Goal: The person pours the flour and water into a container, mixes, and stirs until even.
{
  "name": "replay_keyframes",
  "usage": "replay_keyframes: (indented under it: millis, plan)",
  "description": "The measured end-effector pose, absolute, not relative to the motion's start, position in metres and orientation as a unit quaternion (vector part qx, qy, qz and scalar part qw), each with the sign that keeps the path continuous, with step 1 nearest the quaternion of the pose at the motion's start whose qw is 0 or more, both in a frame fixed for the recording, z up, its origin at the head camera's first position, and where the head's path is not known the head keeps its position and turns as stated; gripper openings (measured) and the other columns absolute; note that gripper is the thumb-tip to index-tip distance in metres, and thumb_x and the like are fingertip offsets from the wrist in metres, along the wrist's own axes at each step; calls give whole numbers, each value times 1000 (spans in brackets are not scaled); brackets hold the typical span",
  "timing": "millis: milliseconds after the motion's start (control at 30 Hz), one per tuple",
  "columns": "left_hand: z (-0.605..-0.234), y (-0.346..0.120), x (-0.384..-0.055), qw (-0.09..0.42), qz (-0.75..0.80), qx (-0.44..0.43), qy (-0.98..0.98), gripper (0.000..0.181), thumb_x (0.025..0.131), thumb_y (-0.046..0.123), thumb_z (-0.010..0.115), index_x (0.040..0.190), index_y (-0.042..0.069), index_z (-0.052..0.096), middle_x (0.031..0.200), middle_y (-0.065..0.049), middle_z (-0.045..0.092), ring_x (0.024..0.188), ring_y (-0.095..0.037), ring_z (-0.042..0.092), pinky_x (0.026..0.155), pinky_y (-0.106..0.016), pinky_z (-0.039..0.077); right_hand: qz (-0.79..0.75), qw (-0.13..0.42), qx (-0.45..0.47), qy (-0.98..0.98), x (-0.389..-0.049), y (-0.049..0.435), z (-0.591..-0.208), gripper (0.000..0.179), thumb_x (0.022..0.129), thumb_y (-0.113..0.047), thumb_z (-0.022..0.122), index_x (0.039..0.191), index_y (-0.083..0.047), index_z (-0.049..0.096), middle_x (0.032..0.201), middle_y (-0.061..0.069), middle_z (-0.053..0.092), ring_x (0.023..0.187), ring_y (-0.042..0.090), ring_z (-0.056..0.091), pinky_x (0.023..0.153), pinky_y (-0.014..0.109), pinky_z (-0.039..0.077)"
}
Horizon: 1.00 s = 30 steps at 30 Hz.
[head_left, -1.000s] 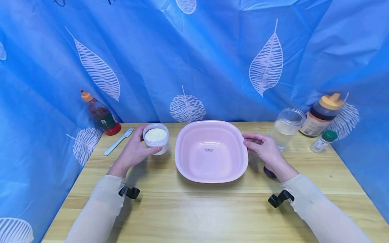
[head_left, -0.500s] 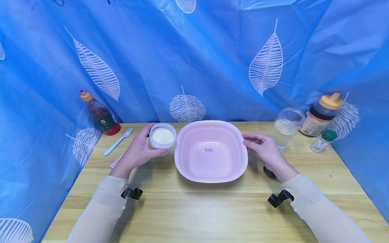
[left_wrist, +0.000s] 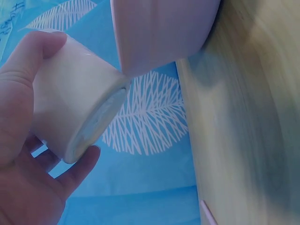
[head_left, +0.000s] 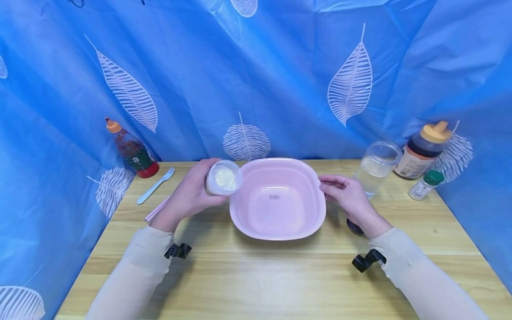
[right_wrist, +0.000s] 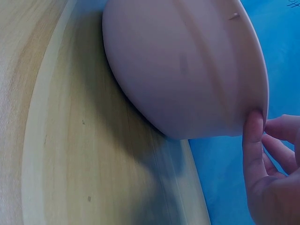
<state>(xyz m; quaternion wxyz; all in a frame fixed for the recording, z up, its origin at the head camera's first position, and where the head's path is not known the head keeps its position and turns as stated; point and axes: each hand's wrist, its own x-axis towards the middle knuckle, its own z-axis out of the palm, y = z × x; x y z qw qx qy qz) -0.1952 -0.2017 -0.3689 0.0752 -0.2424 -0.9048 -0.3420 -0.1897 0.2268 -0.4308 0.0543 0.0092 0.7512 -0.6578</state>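
My left hand (head_left: 192,191) grips a small clear tub (left_wrist: 77,93) of white powder (head_left: 225,178), fingers and thumb around its sides. The tub is off the table and tilted toward the pink basin (head_left: 276,222), at its left rim; the powder is still inside. In the left wrist view the tub's underside shows, close to the basin wall (left_wrist: 159,33). On the other side, my right hand (head_left: 350,198) pinches the basin's right rim between thumb and fingers, as the right wrist view also shows. The basin stands on the table, with bare inner walls and lettering on its floor.
A water jar (head_left: 376,171), a dark sauce bottle (head_left: 424,151) and a green-capped shaker (head_left: 426,186) stand at the right. A dark round object (head_left: 354,226) lies under my right wrist. At left are a red sauce bottle (head_left: 134,151), a light-blue fork (head_left: 156,186) and pinkish sticks (head_left: 156,210).
My left hand has lifted the tub and moved it right to the basin's left rim, tilting it toward the basin. The right hand and the basin have stayed put.
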Motion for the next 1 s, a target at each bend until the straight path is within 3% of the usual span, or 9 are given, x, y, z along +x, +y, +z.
replay_keyframes:
  millis: [367,1000]
  plan:
    - [-361,-187,-197,93,-284,-285,-911,89,71,28,98,146,5,57,142,-17,64,127,-38,59,110,-59,50,-660,54,14,749,-189,225,-431,50,104,-10,70,148,12,57,101,-19,77,97,-4,73,84,20,65]
    - [-352,-169,-198,94,-197,-306,-927,93,72,36,97,151,11,56,144,-13,65,131,-38,58,110,-61,52,-664,58,18,746,-190,225,-430,51,105,-12,70,149,11,57,101,-18,77,97,-3,73,84,20,65]
